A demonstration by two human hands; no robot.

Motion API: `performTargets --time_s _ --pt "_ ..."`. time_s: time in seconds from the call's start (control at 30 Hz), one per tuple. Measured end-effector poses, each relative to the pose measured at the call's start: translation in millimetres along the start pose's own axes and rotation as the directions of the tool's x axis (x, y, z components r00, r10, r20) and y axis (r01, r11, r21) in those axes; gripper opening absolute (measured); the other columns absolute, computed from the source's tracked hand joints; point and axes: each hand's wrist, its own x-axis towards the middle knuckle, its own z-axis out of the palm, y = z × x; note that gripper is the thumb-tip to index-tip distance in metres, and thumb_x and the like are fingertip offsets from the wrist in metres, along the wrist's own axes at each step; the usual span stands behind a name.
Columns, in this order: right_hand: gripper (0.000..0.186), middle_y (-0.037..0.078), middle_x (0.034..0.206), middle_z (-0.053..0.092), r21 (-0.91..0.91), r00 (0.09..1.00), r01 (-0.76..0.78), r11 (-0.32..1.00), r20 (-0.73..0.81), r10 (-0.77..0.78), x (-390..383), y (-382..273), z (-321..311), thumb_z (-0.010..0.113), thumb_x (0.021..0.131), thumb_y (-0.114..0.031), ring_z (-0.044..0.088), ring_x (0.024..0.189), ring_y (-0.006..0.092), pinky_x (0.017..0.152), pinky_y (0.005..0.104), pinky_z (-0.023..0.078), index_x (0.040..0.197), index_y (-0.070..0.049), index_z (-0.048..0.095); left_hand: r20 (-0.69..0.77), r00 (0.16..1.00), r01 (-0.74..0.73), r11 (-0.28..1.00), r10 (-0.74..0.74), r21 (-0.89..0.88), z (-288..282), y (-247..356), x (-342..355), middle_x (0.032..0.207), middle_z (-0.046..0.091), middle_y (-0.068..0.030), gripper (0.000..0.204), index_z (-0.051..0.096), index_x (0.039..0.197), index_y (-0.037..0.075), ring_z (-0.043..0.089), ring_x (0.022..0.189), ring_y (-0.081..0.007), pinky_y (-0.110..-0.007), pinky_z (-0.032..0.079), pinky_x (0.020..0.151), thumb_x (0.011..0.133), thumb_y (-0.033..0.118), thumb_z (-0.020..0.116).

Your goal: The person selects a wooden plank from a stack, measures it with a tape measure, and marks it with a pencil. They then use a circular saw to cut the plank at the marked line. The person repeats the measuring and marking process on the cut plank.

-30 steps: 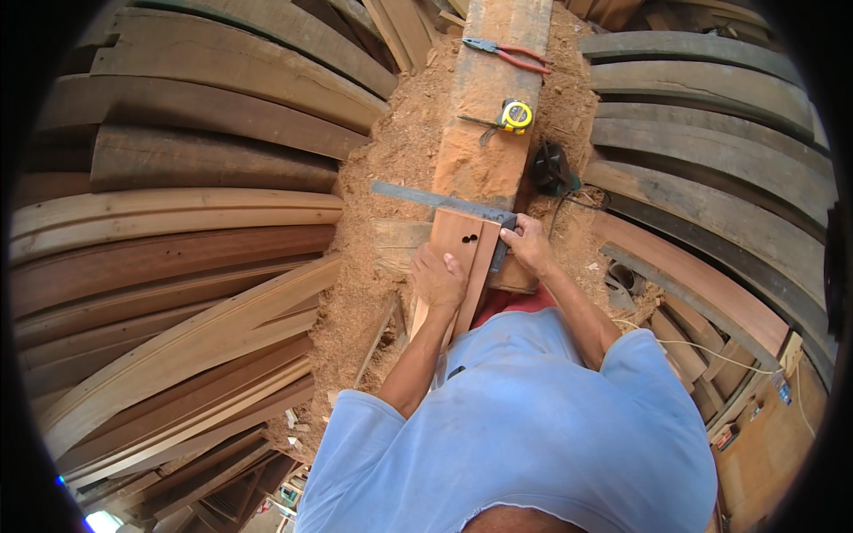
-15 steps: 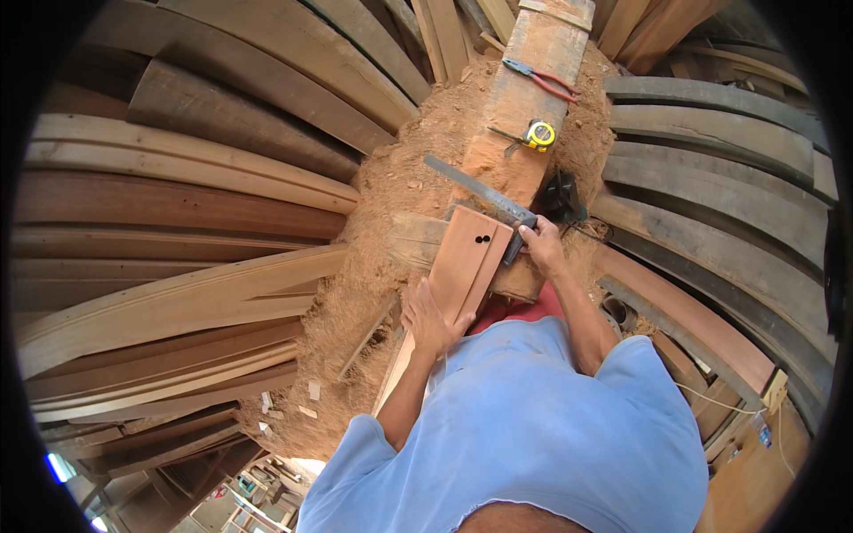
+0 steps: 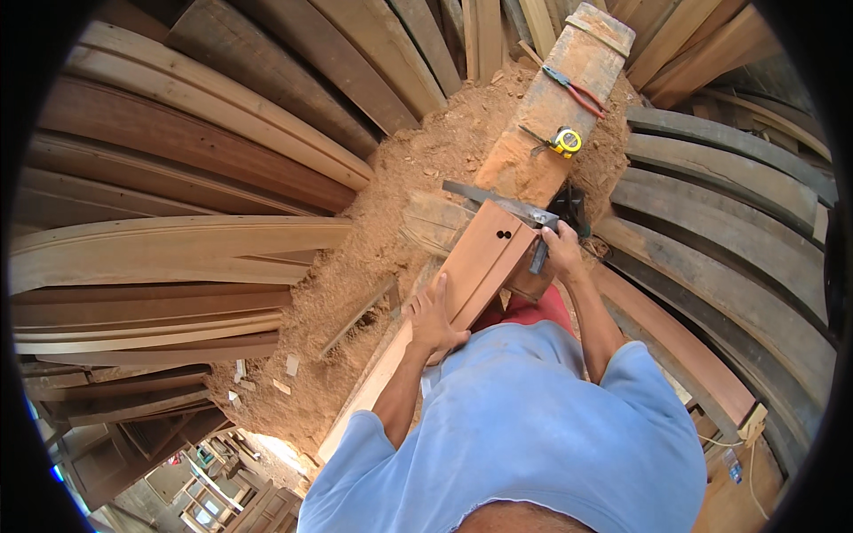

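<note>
A reddish board (image 3: 480, 266) with two dark holes near its far end lies diagonally at the front of a sawdust-dusted beam (image 3: 517, 160). My left hand (image 3: 431, 322) grips the board farther down, fingers along its left side. My right hand (image 3: 562, 253) holds a metal square (image 3: 540, 216) at its corner, beside the board's far right corner; the long blade reaches leftward just beyond the board's end. Further along the beam lie a yellow tape measure (image 3: 566, 142) and red-handled pliers (image 3: 588, 99). A dark power tool (image 3: 573, 204) is partly hidden behind my right hand.
Stacked planks and curved-looking boards (image 3: 195, 133) surround me on the left, far end and right (image 3: 711, 186). Sawdust and wood scraps (image 3: 355, 293) cover the ground beside the beam. A cord (image 3: 755, 480) hangs at the lower right, and wooden frames (image 3: 222, 497) show at the lower left.
The view has turned, tilting the beam to the right. The board slants more, and my left hand has slid down along it. The square has separated from the board's end and angled clockwise.
</note>
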Motion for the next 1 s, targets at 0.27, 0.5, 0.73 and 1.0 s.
performTargets --time_s 0.27,0.5,0.73,1.0 --pt "0.015 0.011 0.102 0.069 0.43 0.984 -0.164 0.888 0.01 0.176 -56 -13 -25 0.056 0.104 -0.014 0.067 0.078 0.0153 0.072 0.0315 0.06 0.111 -0.001 0.056 0.062 0.928 -0.303 0.841 0.367 -0.448 9 -48 18 0.148 0.04 -0.0252 0.141 0.015 0.165 0.014 0.037 0.141 -0.0439 -0.05 0.029 0.121 0.048 0.04 0.091" --pt "0.016 0.009 0.095 0.07 0.284 0.93 -0.015 0.959 -0.349 0.118 -48 5 -37 0.057 0.105 -0.017 0.066 0.077 0.0127 0.068 0.0295 0.058 0.108 -0.002 0.058 0.236 0.863 -0.07 0.569 0.446 -0.819 -3 -73 45 0.167 0.026 -0.0153 0.155 0.014 0.166 0.011 0.02 0.156 -0.0286 -0.039 0.017 0.126 0.037 0.041 0.095" --pt "0.017 0.006 0.102 0.072 0.476 0.93 0.253 0.843 -0.361 -0.075 -50 -38 -58 0.055 0.106 -0.017 0.064 0.078 0.0094 0.071 0.0267 0.057 0.116 -0.004 0.061 0.33 0.799 0.135 0.386 0.502 -0.913 -6 -90 63 0.169 0.023 -0.0101 0.15 0.015 0.166 0.01 0.02 0.156 -0.0217 -0.035 0.013 0.126 0.041 0.036 0.093" --pt "0.018 0.001 0.1 0.07 0.446 0.998 -0.008 0.895 -0.058 0.038 -44 -40 27 0.062 0.098 -0.004 0.068 0.085 0.009 0.072 0.0267 0.06 0.116 -0.002 0.064 0.409 0.821 0.262 0.373 0.399 -0.89 -13 -90 61 0.164 0.034 -0.0092 0.141 0.021 0.165 0.009 0.026 0.154 -0.0215 -0.034 0.017 0.125 0.045 0.04 0.09"
